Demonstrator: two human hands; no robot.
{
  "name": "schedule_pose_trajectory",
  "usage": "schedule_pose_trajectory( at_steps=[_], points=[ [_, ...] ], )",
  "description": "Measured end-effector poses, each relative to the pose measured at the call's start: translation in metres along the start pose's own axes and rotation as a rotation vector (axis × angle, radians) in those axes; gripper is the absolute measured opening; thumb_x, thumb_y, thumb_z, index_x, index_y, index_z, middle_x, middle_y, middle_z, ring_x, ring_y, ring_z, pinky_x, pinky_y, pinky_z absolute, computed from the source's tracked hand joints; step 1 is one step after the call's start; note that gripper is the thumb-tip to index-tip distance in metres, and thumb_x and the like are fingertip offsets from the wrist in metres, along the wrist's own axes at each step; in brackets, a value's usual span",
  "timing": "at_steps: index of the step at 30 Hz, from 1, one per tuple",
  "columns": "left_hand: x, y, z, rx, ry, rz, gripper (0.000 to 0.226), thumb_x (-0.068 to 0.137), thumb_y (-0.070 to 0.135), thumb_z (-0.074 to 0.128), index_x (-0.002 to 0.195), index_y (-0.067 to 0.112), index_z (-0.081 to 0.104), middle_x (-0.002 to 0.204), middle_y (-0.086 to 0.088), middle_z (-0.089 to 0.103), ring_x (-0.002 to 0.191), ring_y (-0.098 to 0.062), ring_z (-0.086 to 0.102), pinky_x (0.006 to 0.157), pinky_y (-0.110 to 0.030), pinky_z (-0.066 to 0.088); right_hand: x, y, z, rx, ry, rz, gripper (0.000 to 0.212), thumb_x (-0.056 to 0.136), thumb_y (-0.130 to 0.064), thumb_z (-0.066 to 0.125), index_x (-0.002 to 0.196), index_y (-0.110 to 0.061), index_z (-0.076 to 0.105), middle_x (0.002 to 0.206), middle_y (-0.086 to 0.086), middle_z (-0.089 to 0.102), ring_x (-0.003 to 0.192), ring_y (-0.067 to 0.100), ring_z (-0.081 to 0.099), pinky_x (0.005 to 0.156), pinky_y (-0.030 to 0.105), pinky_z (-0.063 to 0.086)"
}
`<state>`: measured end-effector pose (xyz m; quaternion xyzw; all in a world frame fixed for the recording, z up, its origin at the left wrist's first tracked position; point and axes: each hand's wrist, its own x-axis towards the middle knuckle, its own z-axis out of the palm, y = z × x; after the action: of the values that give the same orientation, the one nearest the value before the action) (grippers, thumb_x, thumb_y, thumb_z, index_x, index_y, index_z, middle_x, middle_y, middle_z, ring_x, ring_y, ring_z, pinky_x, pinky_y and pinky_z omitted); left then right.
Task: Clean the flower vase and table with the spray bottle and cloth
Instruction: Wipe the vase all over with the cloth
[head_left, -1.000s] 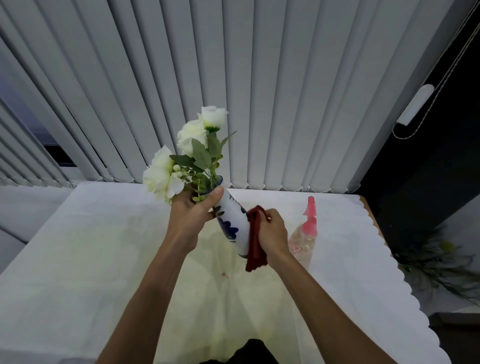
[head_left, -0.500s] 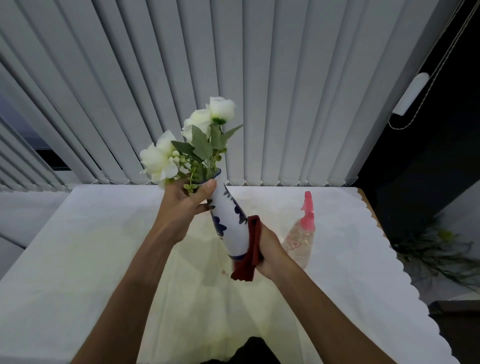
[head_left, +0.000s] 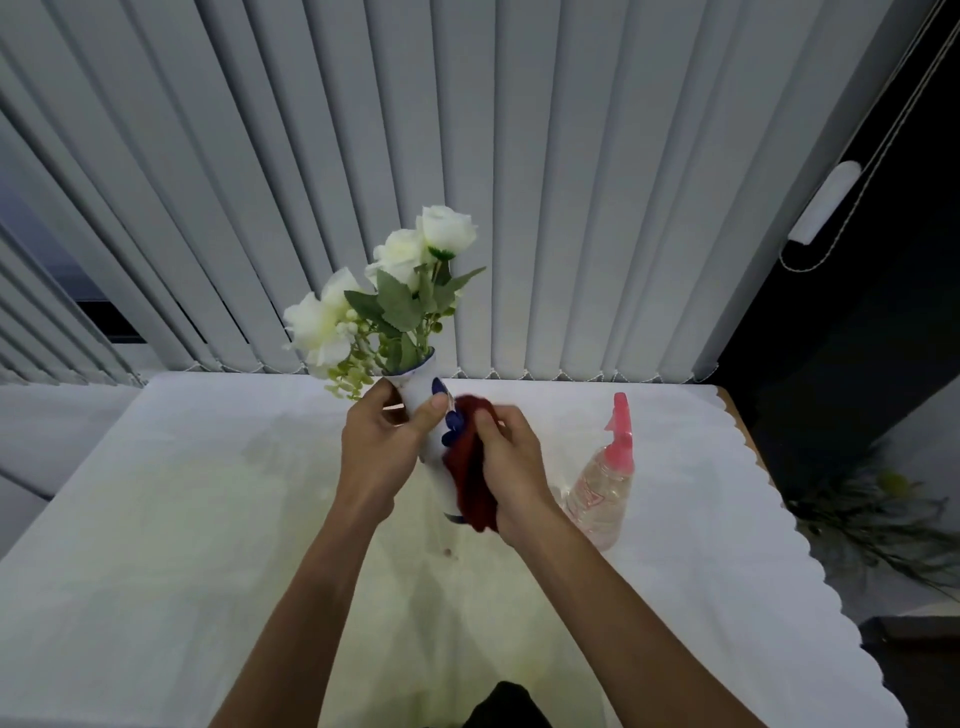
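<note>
Head view, the only one I have. My left hand (head_left: 382, 447) is wrapped around the neck of the flower vase (head_left: 422, 400), thumb across the front, fingers curled behind; the vase is lifted off the table (head_left: 156, 519) and leans slightly toward 11 o'clock. It is white with dark blue markings, and white roses (head_left: 415, 249) with green leaves stand out of its mouth. My right hand (head_left: 511, 467) is closed on a dark red cloth (head_left: 470, 467), pressing it against the vase's right flank; the cloth covers most of the lower body, with a sliver of the base showing beneath it. From the vase, the spray bottle (head_left: 602, 488) is at about 4 o'clock, just beside my right wrist, upright on the table, clear body, pink trigger head, nobody touching it. The table wears a white cover with a scalloped edge on the right. Grey vertical blinds (head_left: 467, 156) fill the background at 12 o'clock. Some dark greenery (head_left: 878, 509) lies off the table at 3 o'clock, too blurred to identify.
</note>
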<state>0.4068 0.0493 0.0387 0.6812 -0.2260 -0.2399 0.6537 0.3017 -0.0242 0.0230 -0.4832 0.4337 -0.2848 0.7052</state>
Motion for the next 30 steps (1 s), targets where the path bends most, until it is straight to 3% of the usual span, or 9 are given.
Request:
schedule_pose_trajectory(
  at_steps=[2,5,9,14,16,18,22,27,30],
  points=[
    [0.001,0.002,0.000,0.018,-0.031,0.019,0.031,0.072,0.030,0.083,0.102,0.026,0.074,0.100,-0.004,0.080,0.098,-0.033,0.074,0.089,-0.054,0.060,-0.005,-0.014,0.010,-0.086,-0.078,-0.162,0.013,0.105,-0.034,0.055,0.110,-0.029,0.066,0.108,-0.005,0.074,0.099,0.017,0.070,0.082,0.032,0.057],
    [0.007,0.008,-0.007,-0.075,-0.060,0.006,0.024,0.086,0.007,0.077,0.108,0.014,0.072,0.094,-0.006,0.079,0.089,-0.026,0.075,0.080,-0.042,0.062,-0.003,-0.008,0.005,-0.235,-0.128,-0.266,0.021,0.107,-0.043,0.048,0.121,-0.040,0.063,0.113,-0.012,0.073,0.104,0.009,0.069,0.088,0.030,0.057],
    [0.008,0.011,-0.015,-0.097,-0.106,-0.009,0.029,0.090,0.003,0.070,0.119,0.005,0.069,0.100,-0.009,0.078,0.087,-0.023,0.075,0.071,-0.034,0.063,0.008,0.009,-0.013,-0.285,-0.107,-0.025,0.027,0.106,-0.039,0.044,0.108,-0.029,0.069,0.112,0.000,0.074,0.108,0.024,0.070,0.097,0.040,0.055],
    [-0.001,0.001,-0.004,-0.051,-0.155,0.017,0.045,0.076,0.031,0.081,0.116,0.014,0.072,0.108,-0.016,0.077,0.102,-0.043,0.070,0.087,-0.058,0.060,0.000,-0.020,0.007,-0.195,-0.119,-0.209,0.025,0.106,-0.036,0.045,0.114,-0.034,0.069,0.107,-0.009,0.073,0.103,0.014,0.069,0.091,0.033,0.054],
    [0.001,0.006,-0.002,-0.063,-0.160,0.040,0.051,0.070,0.036,0.082,0.115,0.015,0.073,0.110,-0.017,0.076,0.103,-0.042,0.069,0.090,-0.060,0.058,-0.004,-0.017,0.005,-0.249,-0.130,-0.282,0.027,0.108,-0.041,0.042,0.123,-0.039,0.064,0.110,-0.016,0.071,0.105,0.007,0.067,0.090,0.027,0.053],
    [0.006,0.011,-0.004,-0.066,-0.169,0.045,0.045,0.072,0.029,0.083,0.113,0.013,0.073,0.109,-0.018,0.076,0.097,-0.036,0.069,0.089,-0.058,0.059,-0.002,-0.001,-0.007,-0.313,-0.096,-0.255,0.030,0.109,-0.044,0.039,0.123,-0.041,0.065,0.112,-0.017,0.073,0.107,0.008,0.068,0.091,0.026,0.053],
    [0.008,0.011,-0.007,-0.095,-0.167,-0.019,0.026,0.088,0.006,0.074,0.114,0.009,0.071,0.101,-0.010,0.079,0.094,-0.029,0.072,0.082,-0.044,0.063,0.000,0.006,-0.014,-0.260,-0.042,-0.214,0.029,0.108,-0.033,0.046,0.106,-0.031,0.075,0.103,-0.008,0.077,0.104,0.020,0.071,0.095,0.039,0.058],
    [-0.002,0.005,0.004,-0.097,-0.145,-0.044,0.019,0.094,0.009,0.068,0.112,0.013,0.072,0.098,-0.011,0.078,0.088,-0.019,0.073,0.080,-0.039,0.063,0.002,-0.029,0.006,-0.108,-0.063,-0.398,0.016,0.101,-0.013,0.064,0.109,-0.023,0.074,0.110,-0.012,0.078,0.102,0.002,0.073,0.091,0.020,0.058],
    [0.001,0.009,-0.001,-0.096,-0.177,-0.026,0.023,0.092,0.006,0.069,0.115,0.006,0.072,0.097,-0.010,0.079,0.086,-0.018,0.075,0.068,-0.029,0.061,0.012,-0.038,0.005,-0.091,-0.073,-0.310,0.013,0.101,-0.020,0.067,0.105,-0.009,0.073,0.095,-0.001,0.079,0.081,0.009,0.073,0.076,0.023,0.060]
  ],
)
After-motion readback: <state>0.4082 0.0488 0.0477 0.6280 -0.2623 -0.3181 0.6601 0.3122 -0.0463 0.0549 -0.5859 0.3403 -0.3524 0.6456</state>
